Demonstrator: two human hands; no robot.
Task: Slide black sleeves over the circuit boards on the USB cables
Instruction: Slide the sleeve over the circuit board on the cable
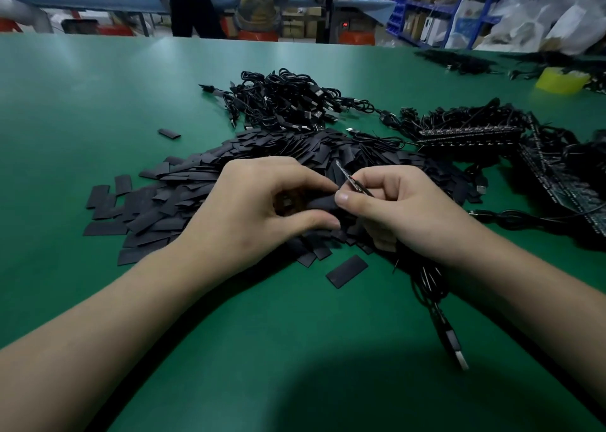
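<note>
Seen from the head camera, our left hand (262,202) pinches a single black sleeve (323,203) between thumb and curled fingers, holding it just above the sleeve pile (183,182) so that its open end faces the other hand. Our right hand (403,211) pinches a narrow circuit board (349,177) between thumb and forefinger, tilted with its free end pointing up and away; the board lies just beside the sleeve mouth, and we cannot tell whether it has entered. The board's USB cable (429,287) hangs from under the right palm and trails toward us across the green counter (98,103), ending in a USB plug (459,354) near the lower edge, which keeps the slack clear of the work. We judge the step in hand to be alignment of board and sleeve before insertion. The loose sleeves are heaped directly beneath the hands, presumably so that each new one is within immediate reach. Beyond them lies a tangled cable heap (285,100), and to the right a stacked row of boards with cables (472,133); which of the two is finished stock we cannot tell. A stray sleeve (347,271) rests apart, nearer to us. A yellow tape roll (562,80) stands well apart at the far right.
</note>
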